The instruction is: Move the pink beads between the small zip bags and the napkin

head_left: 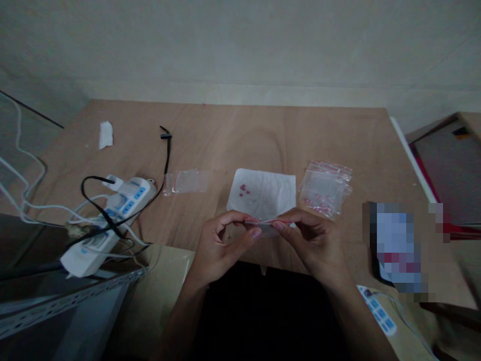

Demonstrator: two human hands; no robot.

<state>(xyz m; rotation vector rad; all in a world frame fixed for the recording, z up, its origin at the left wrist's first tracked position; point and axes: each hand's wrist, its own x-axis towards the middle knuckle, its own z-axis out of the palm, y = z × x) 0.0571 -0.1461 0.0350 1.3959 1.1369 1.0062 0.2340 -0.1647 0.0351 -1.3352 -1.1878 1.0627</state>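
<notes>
Head view: your left hand (222, 245) and right hand (314, 243) pinch the clear bag (267, 229) tightly; brushing the near edge of the paper (268, 193) could scatter red pieces (243, 187).

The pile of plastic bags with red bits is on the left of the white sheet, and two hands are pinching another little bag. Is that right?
Not quite: the head view shows the pile of plastic bags with red bits on the right of the white sheet, not the left. The left hand and right hand are indeed pinching another little bag.
</notes>
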